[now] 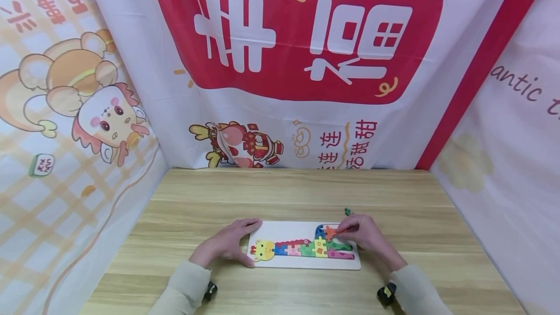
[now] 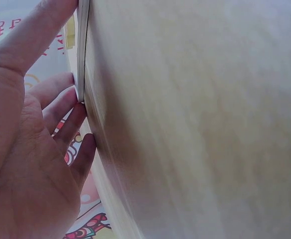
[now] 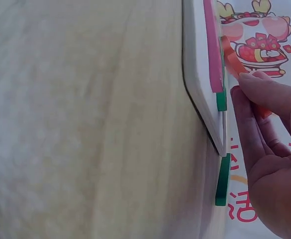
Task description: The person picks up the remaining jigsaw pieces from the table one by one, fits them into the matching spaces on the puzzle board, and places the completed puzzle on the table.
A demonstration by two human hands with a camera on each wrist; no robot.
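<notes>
A white puzzle board carries a giraffe of coloured pieces, its yellow head at the left end. My left hand spans that end, thumb at the near corner and fingers at the far one. In the left wrist view, the fairly straight fingers touch the board's edge. My right hand pinches an orange-red puzzle piece between thumb and fingers, over the board's right part. Next to it lie an orange piece, a blue piece and a pink piece.
A loose green piece lies on the wooden table just beyond the board's far right corner. Printed cloth hangs behind the table and along both sides. A small black device sits at the right wrist, and another at the left.
</notes>
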